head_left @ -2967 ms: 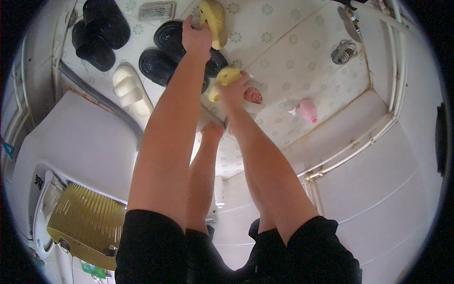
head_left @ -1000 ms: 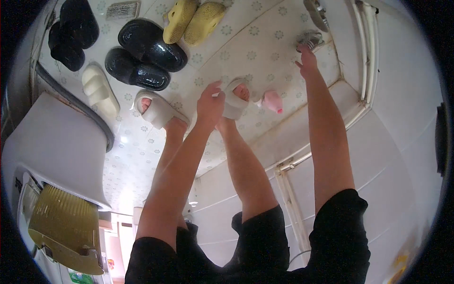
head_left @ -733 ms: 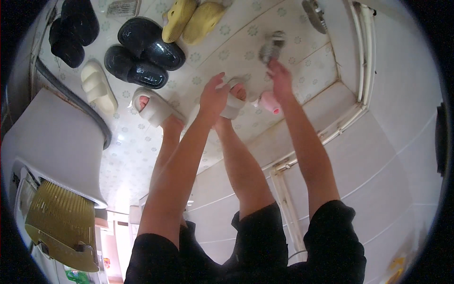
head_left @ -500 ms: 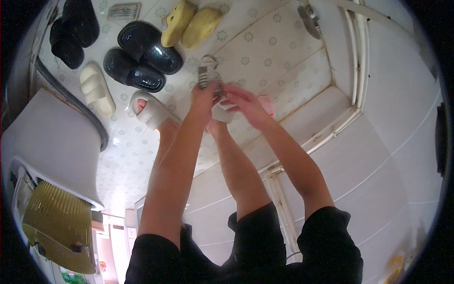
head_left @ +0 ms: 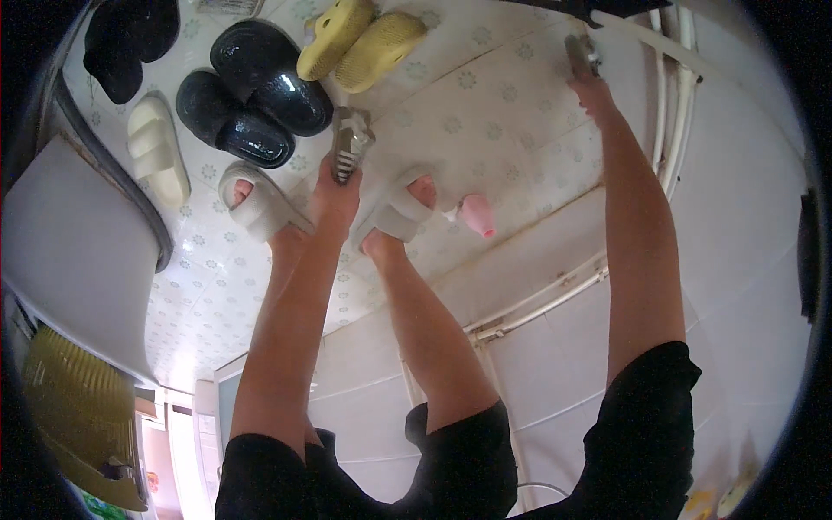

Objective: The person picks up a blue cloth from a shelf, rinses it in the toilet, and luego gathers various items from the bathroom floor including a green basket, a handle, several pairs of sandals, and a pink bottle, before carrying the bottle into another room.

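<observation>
My left hand [head_left: 335, 195] grips a grey-and-white striped strappy sandal [head_left: 353, 139] by its near end, between my feet and the black slippers. Far to the right, beside the wall pipes, my right hand [head_left: 592, 91] is closed on the near end of a second greyish sandal [head_left: 579, 54]; its fingertips are partly hidden. Pale slippers [head_left: 260, 204] are on my feet. A pink bottle [head_left: 477, 216] with a white top lies to the right of my right foot.
Glossy black slippers [head_left: 271, 78], yellow clogs [head_left: 381, 52], a cream slipper [head_left: 158, 152] and dark footwear [head_left: 126, 48] lie on the patterned tiles. A grey hose [head_left: 108, 165] curves past a white cabinet-like body [head_left: 82, 260] at left. White pipes [head_left: 672, 113] follow the right wall.
My right hand has left the striped sandal and reached far right to the second sandal. My left hand, keeping its sandal, has shifted left. The pink bottle shows more fully.
</observation>
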Action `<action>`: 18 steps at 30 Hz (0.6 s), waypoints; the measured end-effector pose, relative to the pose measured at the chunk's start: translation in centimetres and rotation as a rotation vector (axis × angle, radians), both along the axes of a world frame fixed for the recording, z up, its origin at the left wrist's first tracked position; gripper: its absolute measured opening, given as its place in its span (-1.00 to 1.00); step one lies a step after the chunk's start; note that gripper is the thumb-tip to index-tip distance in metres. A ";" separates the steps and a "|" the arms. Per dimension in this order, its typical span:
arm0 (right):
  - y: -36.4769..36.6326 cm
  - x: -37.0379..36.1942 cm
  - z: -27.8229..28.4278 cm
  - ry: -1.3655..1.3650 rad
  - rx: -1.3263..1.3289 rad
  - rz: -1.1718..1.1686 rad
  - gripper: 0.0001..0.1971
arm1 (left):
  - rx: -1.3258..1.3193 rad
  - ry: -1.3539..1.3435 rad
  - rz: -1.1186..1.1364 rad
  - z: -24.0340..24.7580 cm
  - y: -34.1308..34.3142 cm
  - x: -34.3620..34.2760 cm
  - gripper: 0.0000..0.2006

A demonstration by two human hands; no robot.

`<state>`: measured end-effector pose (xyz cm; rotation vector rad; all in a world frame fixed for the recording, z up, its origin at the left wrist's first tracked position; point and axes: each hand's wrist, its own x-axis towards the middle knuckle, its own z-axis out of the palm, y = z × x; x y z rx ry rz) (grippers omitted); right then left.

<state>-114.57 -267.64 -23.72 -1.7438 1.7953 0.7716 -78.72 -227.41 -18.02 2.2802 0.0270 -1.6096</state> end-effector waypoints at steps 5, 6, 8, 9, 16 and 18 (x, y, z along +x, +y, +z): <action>1.1 -7.1 -0.2 -0.021 -0.341 0.370 -0.42 | -0.166 0.031 -0.056 -0.9 -1.7 -1.7 -0.35; 4.4 -4.1 -1.2 0.023 -0.291 0.411 -0.39 | -0.150 0.072 0.048 -0.2 -1.0 -0.3 -0.37; 6.2 -2.0 -0.6 0.081 -0.263 0.457 -0.36 | -0.159 0.123 0.153 0.6 -1.7 0.5 -0.39; 6.3 -1.6 -0.3 0.131 -0.202 0.410 -0.28 | -0.155 0.156 0.235 0.6 -2.0 0.5 -0.43; 1.1 -4.3 -0.8 -0.003 -0.004 0.208 -0.27 | -0.337 -0.333 -0.632 0.1 -3.7 -1.2 -0.47; 4.9 1.0 -2.2 -0.025 -0.035 0.224 -0.31 | -0.365 -0.435 -0.722 0.3 -2.2 1.1 -0.42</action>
